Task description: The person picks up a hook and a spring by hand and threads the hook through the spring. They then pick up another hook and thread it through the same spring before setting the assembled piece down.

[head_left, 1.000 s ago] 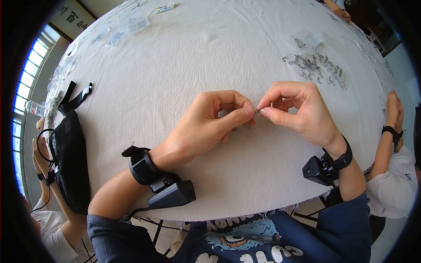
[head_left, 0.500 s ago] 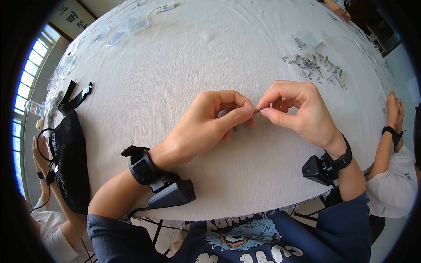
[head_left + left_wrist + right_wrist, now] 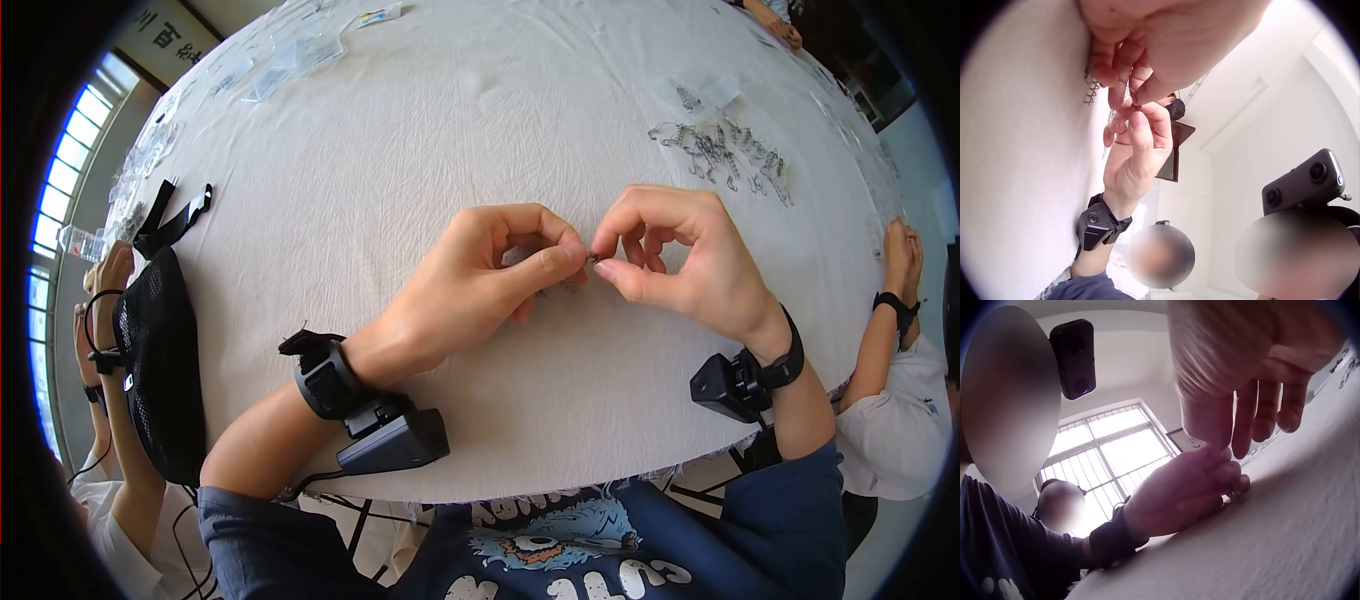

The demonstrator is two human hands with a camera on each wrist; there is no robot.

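Both hands meet over the white tablecloth (image 3: 470,150) in the head view. Between their fingertips is a small dark metal piece (image 3: 593,259), too small to make out in kind. My left hand (image 3: 480,270) pinches it with thumb and forefinger. My right hand (image 3: 690,250) holds thumb and forefinger around its other end, the tips slightly apart, with the remaining fingers curled loosely behind. Below the left fingers, a thin coiled metal spring (image 3: 1091,92) shows in the left wrist view, partly hidden by that hand.
A pile of dark metal hooks and wire pieces (image 3: 710,150) lies at the right, beside a clear plastic bag (image 3: 722,92). Clear plastic boxes (image 3: 300,55) stand at the far left. A black mesh bag (image 3: 160,370) lies along the left edge. Other people sit on both sides.
My right thumb and forefinger have parted slightly around the small piece. Both hands sit a touch farther right. The person at the left has raised a hand beside the black bag.
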